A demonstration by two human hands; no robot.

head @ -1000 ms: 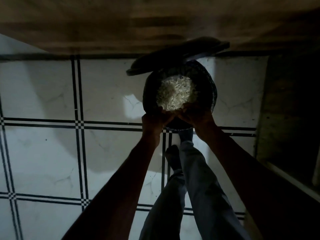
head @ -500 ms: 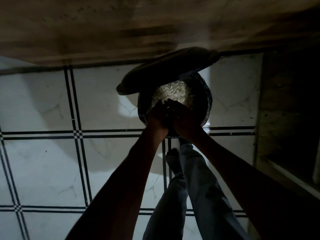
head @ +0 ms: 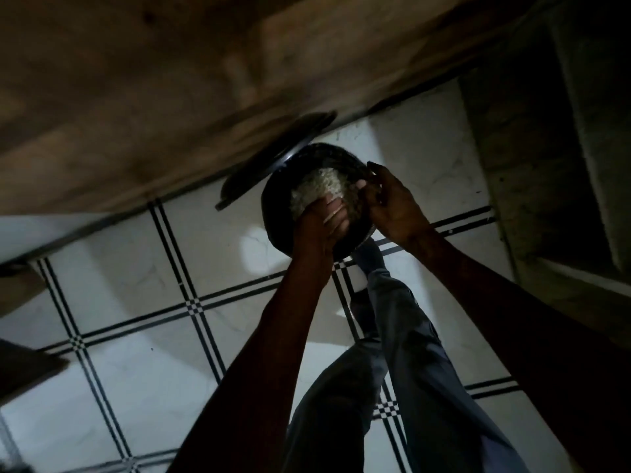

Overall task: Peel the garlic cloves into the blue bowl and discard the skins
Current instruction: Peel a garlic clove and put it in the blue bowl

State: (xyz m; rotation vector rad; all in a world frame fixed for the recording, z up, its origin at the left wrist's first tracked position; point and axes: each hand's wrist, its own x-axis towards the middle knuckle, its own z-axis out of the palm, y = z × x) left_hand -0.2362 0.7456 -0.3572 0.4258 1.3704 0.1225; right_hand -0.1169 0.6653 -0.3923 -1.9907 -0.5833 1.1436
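A round black bin (head: 280, 230) lined with a dark bag stands on the tiled floor, its lid (head: 273, 162) tipped up to the left. A pale heap of garlic skins (head: 317, 186) lies inside. My left hand (head: 321, 223) hangs over the near side of the opening, fingers pointing down onto the skins and holding nothing that I can see. My right hand (head: 392, 203) hovers at the bin's right rim with its fingers loosely spread and empty. The light is dim. No blue bowl or cloves are in view.
My trousered leg (head: 409, 336) reaches forward with the foot (head: 370, 257) at the bin's base. A brown wooden cabinet front (head: 170, 97) runs behind the bin. A dark cabinet side (head: 546, 165) rises on the right. White floor tiles (head: 136, 370) with black lines spread to the left.
My hands, pressed together over the bin before, have parted. The right one moved to the right rim while the left stays over the skins. The view has tilted.
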